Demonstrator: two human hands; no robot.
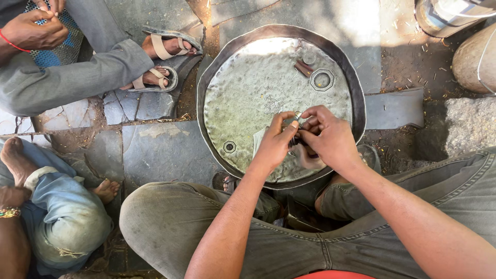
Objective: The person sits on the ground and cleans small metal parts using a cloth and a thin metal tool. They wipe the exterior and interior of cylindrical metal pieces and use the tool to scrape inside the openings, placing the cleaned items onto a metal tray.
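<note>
A round, dented grey metal drum top [258,82] with a raised dark rim serves as the worktop, its hammered surface scratched and sunlit at the far edge. On it sit a hexagonal metal bung cap [322,79], a smaller hexagonal cap [229,146] near the left rim, and a short rusty brown metal piece [303,67]. Around the drum lies cracked dark stone paving [160,150] with bare dirt in the gaps, and a flat dark slab [395,108] to the right. A rounded pale stone [473,59] and a cylindrical metal can [449,14] stand at the upper right.

At the near edge of the drum, the left hand [276,144] pinches a small shiny metal part [297,117] between thumb and forefinger. The right hand [328,137] meets it from the other side, fingers curled and pressed together on the same small part and on something dark beneath it; what that dark piece is cannot be made out. A folded grey cloth [258,142] lies under the hands.

Another person's sandalled feet [163,62] in tan straps rest at the upper left, just beside the drum, and that person's hands [36,28] work over a blue mesh. A third person's bare feet [106,190] and faded blue trousers [67,217] fill the lower left.
</note>
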